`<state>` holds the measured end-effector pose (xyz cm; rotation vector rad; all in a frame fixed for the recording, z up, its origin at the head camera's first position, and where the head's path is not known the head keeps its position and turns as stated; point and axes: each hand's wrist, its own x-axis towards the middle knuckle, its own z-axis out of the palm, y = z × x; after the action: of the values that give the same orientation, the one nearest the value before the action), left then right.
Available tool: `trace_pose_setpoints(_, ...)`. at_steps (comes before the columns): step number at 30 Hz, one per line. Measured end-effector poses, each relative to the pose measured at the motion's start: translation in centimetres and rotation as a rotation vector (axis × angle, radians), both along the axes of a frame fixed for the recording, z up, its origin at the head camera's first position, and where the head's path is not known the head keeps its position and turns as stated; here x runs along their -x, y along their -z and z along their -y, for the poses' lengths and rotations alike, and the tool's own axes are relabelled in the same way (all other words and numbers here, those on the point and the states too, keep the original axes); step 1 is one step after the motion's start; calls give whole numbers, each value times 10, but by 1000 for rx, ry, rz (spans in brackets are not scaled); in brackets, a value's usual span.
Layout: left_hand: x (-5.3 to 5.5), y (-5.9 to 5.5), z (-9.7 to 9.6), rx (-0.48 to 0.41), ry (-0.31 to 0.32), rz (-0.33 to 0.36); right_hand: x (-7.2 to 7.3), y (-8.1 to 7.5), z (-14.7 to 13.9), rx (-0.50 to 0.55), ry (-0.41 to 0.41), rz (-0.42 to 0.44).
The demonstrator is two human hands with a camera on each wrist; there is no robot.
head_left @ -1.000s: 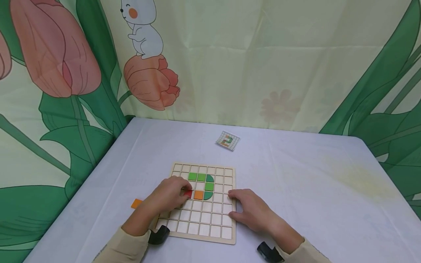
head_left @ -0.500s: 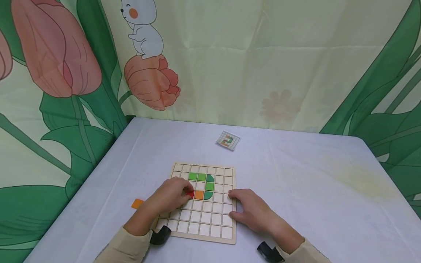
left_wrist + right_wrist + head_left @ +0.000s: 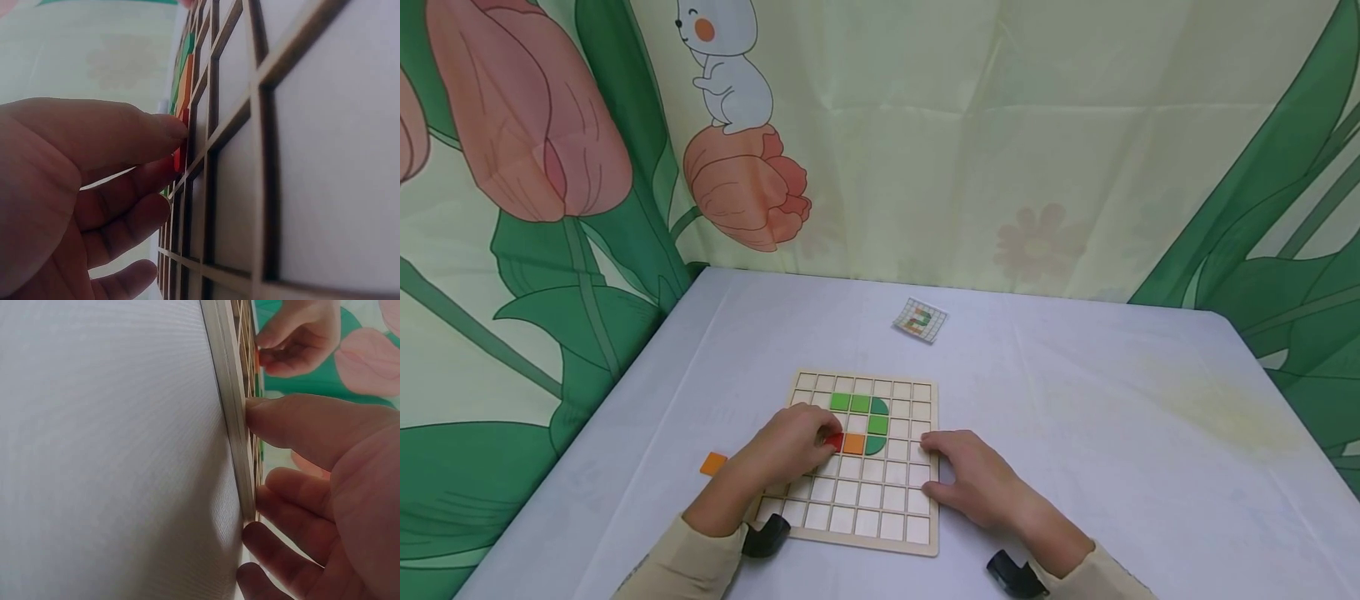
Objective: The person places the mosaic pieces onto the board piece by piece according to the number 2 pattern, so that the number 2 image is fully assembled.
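A wooden grid board (image 3: 895,525) lies on the table. My left hand (image 3: 790,442) pinches a red square tile (image 3: 835,442) between thumb and fingers, at a cell just left of an orange tile (image 3: 853,444). In the left wrist view the red tile (image 3: 182,140) sits at the grid, partly covered by my thumb (image 3: 125,132). Two green square tiles (image 3: 850,403) form a row above, with a dark green rounded tile (image 3: 878,407), a green square (image 3: 877,425) and another rounded tile (image 3: 874,446) going down. My right hand (image 3: 973,479) rests its thumb and fingertips on the board's right edge.
A loose orange tile (image 3: 712,464) lies on the table left of the board, near my left forearm. Behind the board is a small pattern card (image 3: 920,321). A printed curtain (image 3: 925,167) hangs beyond the white table (image 3: 1075,375).
The red tile has shifted slightly right, up beside the orange tile, with my left hand moving along with it. My right hand has stayed in place on the board's edge.
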<state>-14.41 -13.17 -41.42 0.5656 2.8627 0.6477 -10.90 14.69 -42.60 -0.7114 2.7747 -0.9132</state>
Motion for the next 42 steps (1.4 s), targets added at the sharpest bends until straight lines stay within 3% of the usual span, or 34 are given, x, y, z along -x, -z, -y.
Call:
trace_pose_setpoints(10,-1,-5,4,-26,-59,41,1,-1,0,-6,0,0)
trace_pose_setpoints(25,-5,-15,29,-54,-151,73,0,-1,1,0,6,11)
trace_pose_setpoints(42,-12,-8,72,-99,-217,114,-1,-1,1,-10,23,39)
